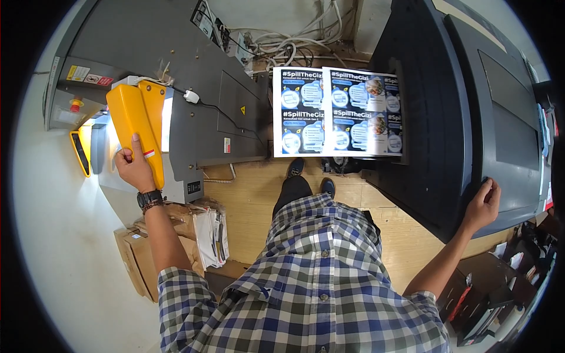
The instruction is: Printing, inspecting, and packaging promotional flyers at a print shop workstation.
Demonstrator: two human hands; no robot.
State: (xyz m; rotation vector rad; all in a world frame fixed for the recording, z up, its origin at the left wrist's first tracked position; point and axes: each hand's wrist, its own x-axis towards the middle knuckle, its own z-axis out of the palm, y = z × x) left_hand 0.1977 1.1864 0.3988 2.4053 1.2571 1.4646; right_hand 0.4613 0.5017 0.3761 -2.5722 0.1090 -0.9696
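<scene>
My left hand [134,166] grips the lower part of a yellow guard [125,115] on the grey machine at left. Its thumb lies along the yellow surface, and the other fingers curl at the edge. Over on the right, my right hand [484,203] is at the near edge of a large dark printer [435,117], its fingers curled together. Whatever they may hold is hidden. Between the two machines, printed sheets [303,112] with blue and black repeated designs stick out from the printer's side.
Power cables [294,44] tangle at the back wall. A white plug [191,96] hangs on the grey machine [170,53], which has a red button [76,105]. Flattened cardboard [144,256] and stacked paper [210,238] stand at lower left. A dark shelf [479,288] with clutter stands lower right.
</scene>
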